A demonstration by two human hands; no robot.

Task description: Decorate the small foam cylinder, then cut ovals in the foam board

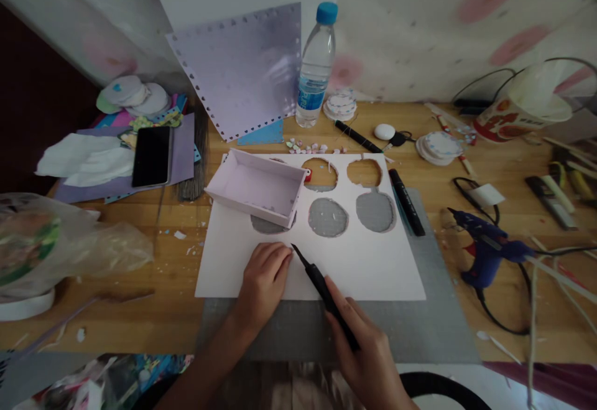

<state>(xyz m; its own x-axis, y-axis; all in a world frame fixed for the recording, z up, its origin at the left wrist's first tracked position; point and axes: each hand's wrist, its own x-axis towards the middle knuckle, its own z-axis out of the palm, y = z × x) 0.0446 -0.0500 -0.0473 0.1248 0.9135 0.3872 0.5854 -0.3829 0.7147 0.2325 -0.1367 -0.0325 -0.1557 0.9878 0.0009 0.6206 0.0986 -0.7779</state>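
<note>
A white foam sheet [364, 267] with several round holes cut out lies on a grey cutting mat [429, 329]. My left hand [262, 282] rests on the sheet's near edge with its fingers curled down, pressing something I cannot make out. My right hand [366, 351] grips a black craft knife [321, 285] like a pen. The blade tip touches the sheet just right of my left fingertips. A shallow white paper tray [256, 186] sits on the sheet's far left corner.
Along the sheet's right edge lies a black marker [407, 201]. A blue glue gun [487, 248] with its cord is at the right. A water bottle [316, 68], a perforated lilac sheet [242, 68], a phone [152, 155], tissues and craft scraps crowd the wooden table.
</note>
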